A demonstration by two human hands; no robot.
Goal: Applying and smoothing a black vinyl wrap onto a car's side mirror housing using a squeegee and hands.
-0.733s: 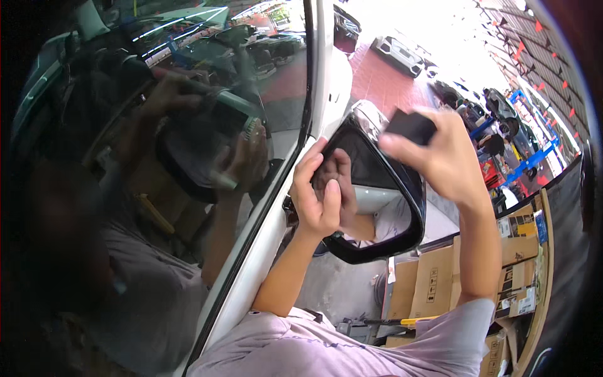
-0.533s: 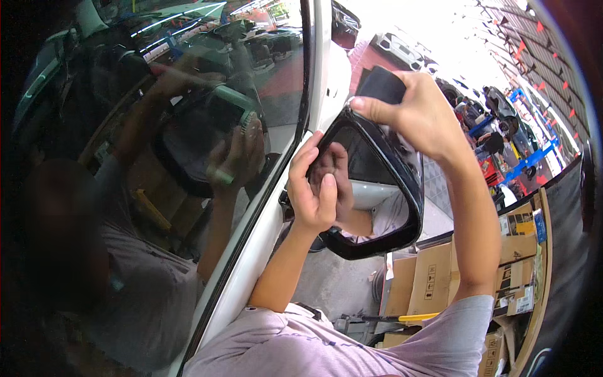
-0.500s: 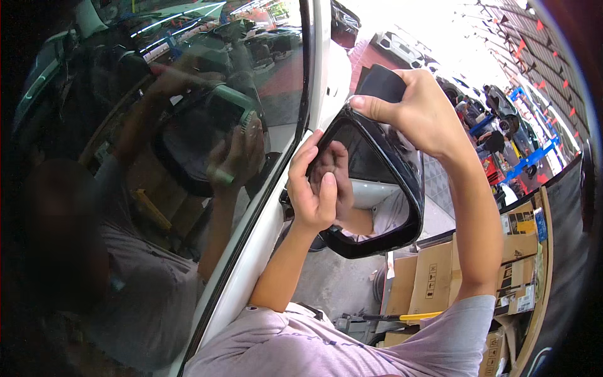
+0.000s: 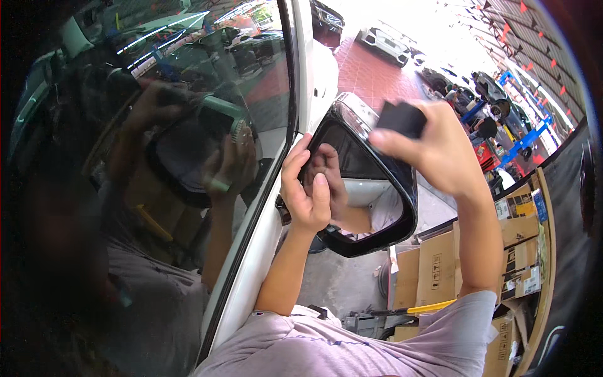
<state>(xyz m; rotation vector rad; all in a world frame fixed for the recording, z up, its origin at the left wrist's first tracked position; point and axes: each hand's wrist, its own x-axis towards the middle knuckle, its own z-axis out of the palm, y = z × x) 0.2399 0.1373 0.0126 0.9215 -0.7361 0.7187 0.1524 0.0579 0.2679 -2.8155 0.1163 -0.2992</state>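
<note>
Since half a second ago, my right hand (image 4: 449, 149) is shifting the block (image 4: 402, 120) off the mirror's (image 4: 367, 178) top corner toward its outer side. Thumb and fingers are pinching it; blur is hiding whether it's touching. My left hand (image 4: 304, 200) is cupping the inner edge, half open, fingers bending. Red tiles (image 4: 359, 74) are showing beyond, cartons (image 4: 436, 270) standing lower right, the window (image 4: 81, 289) reflecting me. Beside the white door (image 4: 252, 251), the mirror's black housing is gleaming.
</note>
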